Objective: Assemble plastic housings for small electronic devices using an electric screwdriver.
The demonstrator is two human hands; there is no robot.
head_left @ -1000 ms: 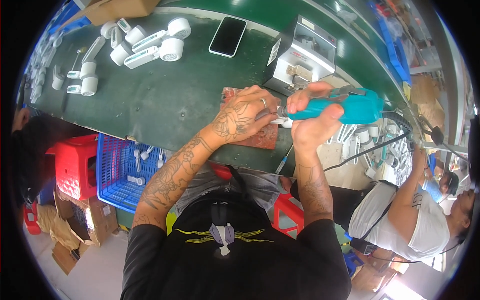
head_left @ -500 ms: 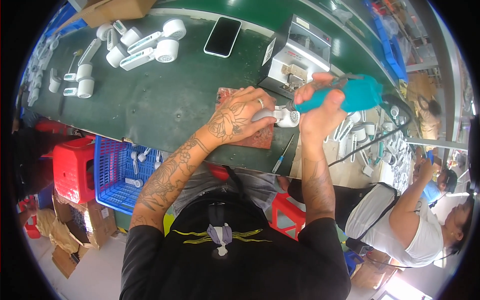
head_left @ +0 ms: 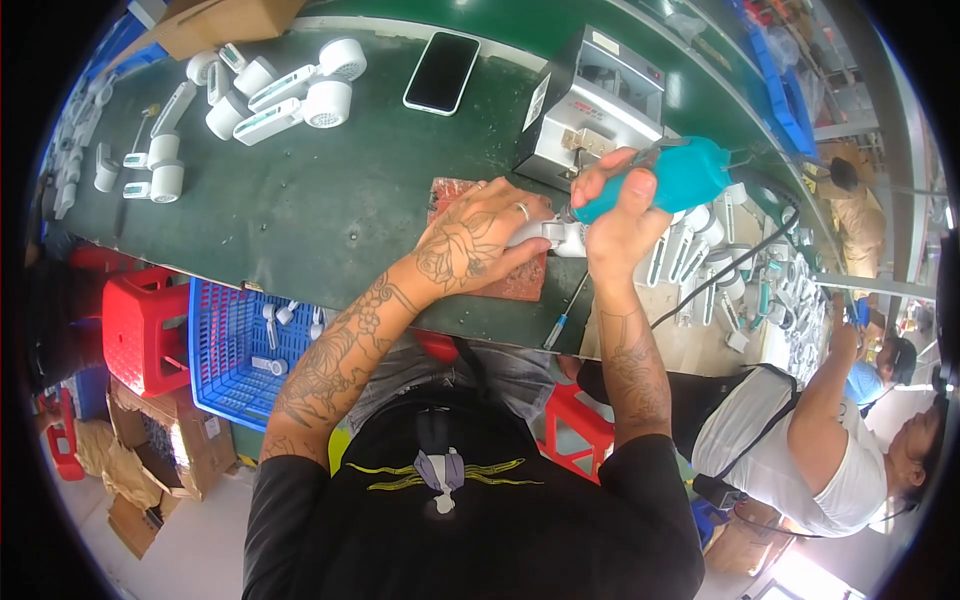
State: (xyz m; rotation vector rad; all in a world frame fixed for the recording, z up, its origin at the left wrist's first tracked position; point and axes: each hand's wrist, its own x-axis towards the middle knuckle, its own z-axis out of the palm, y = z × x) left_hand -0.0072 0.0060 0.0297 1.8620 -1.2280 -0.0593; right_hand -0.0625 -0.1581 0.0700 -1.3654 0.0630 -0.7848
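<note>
My left hand (head_left: 480, 238) presses a white device (head_left: 570, 240) with a slim handle and a round head down on a worn red pad (head_left: 515, 282). Its fingers close over the handle and hide most of it. Wrapped in my right hand (head_left: 625, 215) is a turquoise corded electric screwdriver (head_left: 690, 180), tilted with its front end toward the device's handle. My fingers and the tool's nose hide whether the bit touches it. In front of the pad lies a thin hand screwdriver (head_left: 558, 328) with a blue handle.
Similar white devices (head_left: 325, 103) stand at the far left; many more (head_left: 700, 250) lie at right. A phone (head_left: 442, 73) and a grey machine (head_left: 590, 110) are behind the pad. A blue basket (head_left: 215, 345) and red stool (head_left: 140, 330) stand left. A person in white (head_left: 780, 450) sits right.
My right hand and the electric screwdriver have shifted slightly left, over the device's head. The left hand keeps its hold on the handle.
</note>
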